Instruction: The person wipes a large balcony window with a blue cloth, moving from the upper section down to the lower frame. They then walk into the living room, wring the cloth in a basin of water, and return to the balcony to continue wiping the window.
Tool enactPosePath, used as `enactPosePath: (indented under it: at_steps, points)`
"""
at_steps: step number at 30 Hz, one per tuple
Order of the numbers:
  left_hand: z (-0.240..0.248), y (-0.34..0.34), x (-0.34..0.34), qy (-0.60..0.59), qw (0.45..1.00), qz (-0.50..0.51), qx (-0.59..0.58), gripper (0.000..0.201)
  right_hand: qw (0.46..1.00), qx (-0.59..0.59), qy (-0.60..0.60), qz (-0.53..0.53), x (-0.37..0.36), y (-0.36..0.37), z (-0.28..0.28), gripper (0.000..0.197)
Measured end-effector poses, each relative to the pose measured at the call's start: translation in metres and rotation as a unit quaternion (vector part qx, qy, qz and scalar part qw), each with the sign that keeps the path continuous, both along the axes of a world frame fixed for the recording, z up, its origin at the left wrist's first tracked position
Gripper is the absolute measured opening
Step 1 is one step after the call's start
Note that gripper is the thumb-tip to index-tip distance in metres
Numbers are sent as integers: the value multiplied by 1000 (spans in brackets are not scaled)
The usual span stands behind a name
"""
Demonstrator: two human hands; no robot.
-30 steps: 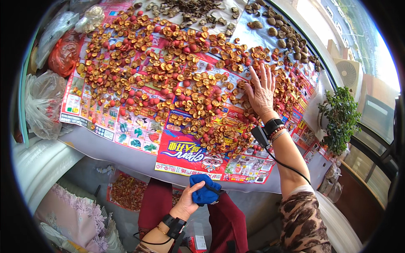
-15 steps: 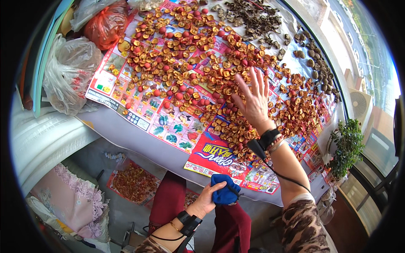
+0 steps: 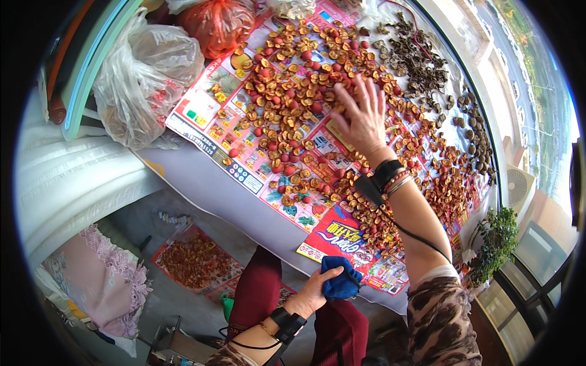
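Many small cupped, golden-brown pieces [image 3: 281, 104], like dried fruit shells, lie spread over colourful printed sheets [image 3: 244, 177], with red round pieces [image 3: 316, 108] among them. My right hand [image 3: 361, 116] rests on or just over the middle of the spread, palm down and fingers apart, holding nothing. Whether its fingertips press on the pieces is hard to tell. Just off the near edge of the table, above my lap, my left hand [image 3: 314, 291] is closed on a bunched blue cloth item [image 3: 340, 278]. Its fingers are partly hidden behind the cloth.
Dark shrivelled dried pieces [image 3: 421, 64] and brown round ones [image 3: 479, 137] lie at the far right. Clear plastic bags [image 3: 143, 79] and a red bag [image 3: 218, 27] stand far left. A potted plant [image 3: 494, 244] is at right. More pieces [image 3: 198, 262] lie on floor sheets.
My right hand has swept a little farther away over the pieces, baring some printed sheet near it. The view has shifted; my left hand still holds the blue cloth item.
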State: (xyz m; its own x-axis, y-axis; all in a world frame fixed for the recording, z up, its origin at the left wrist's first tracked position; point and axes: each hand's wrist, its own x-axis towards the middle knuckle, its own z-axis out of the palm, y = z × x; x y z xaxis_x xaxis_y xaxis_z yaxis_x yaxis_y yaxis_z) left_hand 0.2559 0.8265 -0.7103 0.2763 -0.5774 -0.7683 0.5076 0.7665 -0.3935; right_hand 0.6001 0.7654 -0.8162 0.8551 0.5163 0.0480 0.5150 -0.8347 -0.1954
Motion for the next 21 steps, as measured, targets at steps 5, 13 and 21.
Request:
enactPosePath:
  at_steps: [5,13,21]
  points:
    - [2,10,4,-17,1000,8,3,37,1000,9,2,1,22,46,-14,60]
    - [6,19,10,-31,999,-5,30,46,989,96,53,100,-16,140,-9,64]
    - [4,6,3,-5,998,-23,51,36,993,77,65,64,-52,53,-2,77]
